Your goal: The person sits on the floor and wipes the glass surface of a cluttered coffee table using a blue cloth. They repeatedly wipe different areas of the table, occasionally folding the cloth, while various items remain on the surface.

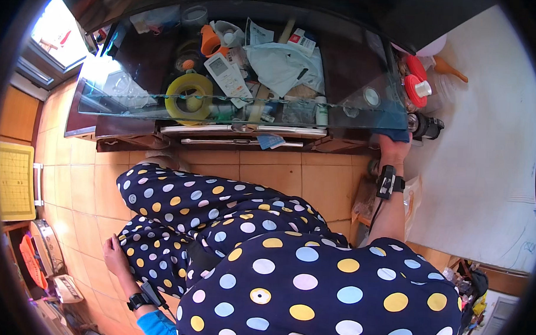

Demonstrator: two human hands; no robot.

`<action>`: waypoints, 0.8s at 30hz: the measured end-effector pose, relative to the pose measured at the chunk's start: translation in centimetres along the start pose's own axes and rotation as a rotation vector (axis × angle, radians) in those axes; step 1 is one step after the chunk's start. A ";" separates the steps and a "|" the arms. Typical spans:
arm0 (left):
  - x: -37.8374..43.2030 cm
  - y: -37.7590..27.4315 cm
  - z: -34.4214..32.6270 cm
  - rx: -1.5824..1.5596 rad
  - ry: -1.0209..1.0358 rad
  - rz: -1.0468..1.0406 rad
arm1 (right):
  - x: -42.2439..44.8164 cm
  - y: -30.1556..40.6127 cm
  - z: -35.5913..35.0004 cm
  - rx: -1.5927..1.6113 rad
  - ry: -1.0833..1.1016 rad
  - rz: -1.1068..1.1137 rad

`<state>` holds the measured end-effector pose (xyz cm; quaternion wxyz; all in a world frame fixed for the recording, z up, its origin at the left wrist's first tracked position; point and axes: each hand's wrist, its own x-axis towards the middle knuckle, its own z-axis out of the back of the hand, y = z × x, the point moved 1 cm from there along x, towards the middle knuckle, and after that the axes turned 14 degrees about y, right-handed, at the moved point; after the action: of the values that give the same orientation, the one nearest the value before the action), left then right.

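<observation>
My right hand [394, 149] reaches to the right front corner of a glass-topped cabinet [353, 121]. It presses on a dark blue cloth [395, 133] that lies over the glass edge there, and the cloth hides the fingertips. My left hand [115, 256] hangs low on the left against the polka-dot clothing [159, 248]. Its fingers are partly curled, with no object visible in them. Through the glass I see a white remote control [227, 79], a roll of yellow tape [171, 95] and white plastic packaging [280, 66].
Jars with red lids [414, 96] and a black-banded glass vessel [430, 126] stand by the white wall [476, 174], right of the cabinet. A blue packet [270, 142] sticks out at the drawer front. Tiled floor [268, 172] lies below. A yellow cutting mat [15, 181] stands at left.
</observation>
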<state>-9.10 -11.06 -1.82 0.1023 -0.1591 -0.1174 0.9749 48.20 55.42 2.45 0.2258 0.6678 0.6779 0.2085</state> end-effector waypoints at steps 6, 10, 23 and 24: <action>-0.2 1.2 -0.3 0.003 -0.005 0.034 | 1.4 3.6 1.1 -0.201 -0.054 0.140; -0.5 0.4 0.0 -0.014 -0.017 0.029 | 1.8 7.2 0.6 -0.373 0.036 0.230; -1.2 0.7 0.2 0.008 -0.016 0.018 | -3.3 -6.6 -13.2 -2.423 0.940 0.378; -1.2 0.3 0.2 0.004 -0.017 0.027 | -5.2 -8.0 -14.5 -2.388 1.024 0.406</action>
<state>-8.10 -11.70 -1.38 0.0884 -0.1521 -0.1140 0.9778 33.29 50.33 9.64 0.3576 -0.0067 -0.0262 0.9335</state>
